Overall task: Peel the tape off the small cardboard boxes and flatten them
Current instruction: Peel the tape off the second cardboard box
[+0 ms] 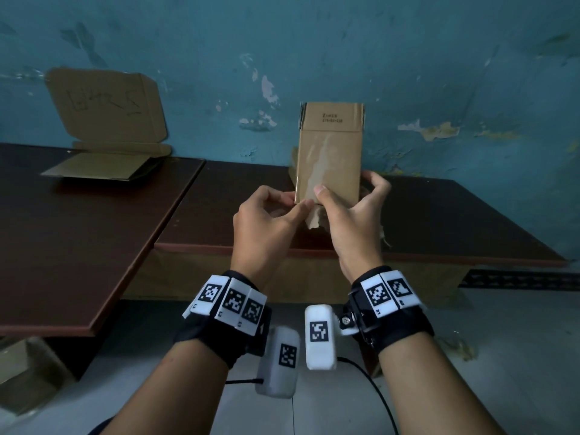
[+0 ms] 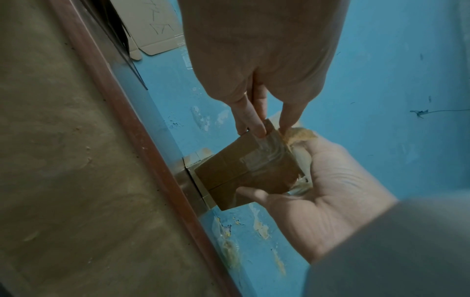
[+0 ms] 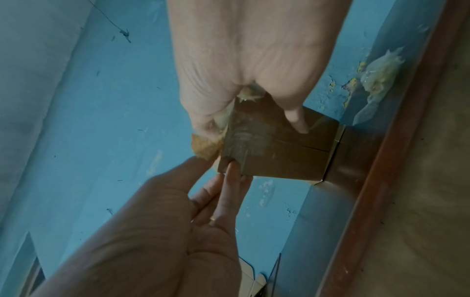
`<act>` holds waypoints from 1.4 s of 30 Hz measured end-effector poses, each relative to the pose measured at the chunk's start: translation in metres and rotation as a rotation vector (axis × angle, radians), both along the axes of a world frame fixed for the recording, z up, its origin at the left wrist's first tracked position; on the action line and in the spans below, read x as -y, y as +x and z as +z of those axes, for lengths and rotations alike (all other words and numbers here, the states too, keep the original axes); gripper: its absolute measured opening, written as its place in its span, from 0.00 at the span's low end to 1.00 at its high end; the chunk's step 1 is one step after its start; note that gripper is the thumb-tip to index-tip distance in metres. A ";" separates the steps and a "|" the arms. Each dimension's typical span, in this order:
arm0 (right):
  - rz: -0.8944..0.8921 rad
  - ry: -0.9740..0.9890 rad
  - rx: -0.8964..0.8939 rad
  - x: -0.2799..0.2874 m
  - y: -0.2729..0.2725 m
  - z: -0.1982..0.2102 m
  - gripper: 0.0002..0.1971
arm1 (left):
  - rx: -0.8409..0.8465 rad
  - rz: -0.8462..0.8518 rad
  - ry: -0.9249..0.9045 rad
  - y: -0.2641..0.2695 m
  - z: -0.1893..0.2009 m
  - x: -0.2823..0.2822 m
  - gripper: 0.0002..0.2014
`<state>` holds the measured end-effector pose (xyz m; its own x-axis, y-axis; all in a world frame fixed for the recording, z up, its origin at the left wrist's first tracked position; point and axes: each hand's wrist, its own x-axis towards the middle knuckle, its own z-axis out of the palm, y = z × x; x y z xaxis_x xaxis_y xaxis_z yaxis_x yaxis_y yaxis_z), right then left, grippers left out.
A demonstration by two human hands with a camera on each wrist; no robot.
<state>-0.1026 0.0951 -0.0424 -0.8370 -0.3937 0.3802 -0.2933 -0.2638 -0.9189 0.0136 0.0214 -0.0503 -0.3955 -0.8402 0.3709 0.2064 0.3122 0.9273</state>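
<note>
Peeling blue wall behind, dark tables in front, both hands up on one small box.

Right hand grips the cardboard box upright above the right table; left hand pinches its near bottom corner, where torn clear tape hangs. Flattened cardboard lies far left.

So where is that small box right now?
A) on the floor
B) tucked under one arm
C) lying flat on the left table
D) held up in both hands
D: the small box stands upright between the left hand and right hand, above the table.
</note>
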 end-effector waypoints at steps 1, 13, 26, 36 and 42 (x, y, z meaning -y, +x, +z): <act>-0.002 0.021 -0.010 0.001 0.001 0.000 0.39 | 0.007 0.015 0.003 -0.001 -0.001 0.001 0.14; 0.031 0.092 0.033 0.006 0.004 -0.005 0.50 | -0.058 -0.081 0.078 -0.004 -0.007 0.016 0.11; 0.040 0.174 0.080 0.001 0.010 0.003 0.52 | -0.066 -0.175 0.037 -0.005 -0.010 0.019 0.09; 0.065 0.088 0.114 -0.006 0.001 0.000 0.46 | -0.044 -0.170 -0.010 -0.006 -0.008 0.014 0.06; 0.087 0.062 0.178 -0.002 0.001 0.002 0.42 | -0.031 -0.061 -0.003 -0.004 -0.007 0.008 0.11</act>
<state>-0.1017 0.0974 -0.0405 -0.8505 -0.4856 0.2022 -0.1037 -0.2221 -0.9695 0.0096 0.0137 -0.0575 -0.4340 -0.8138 0.3864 0.2533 0.3014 0.9192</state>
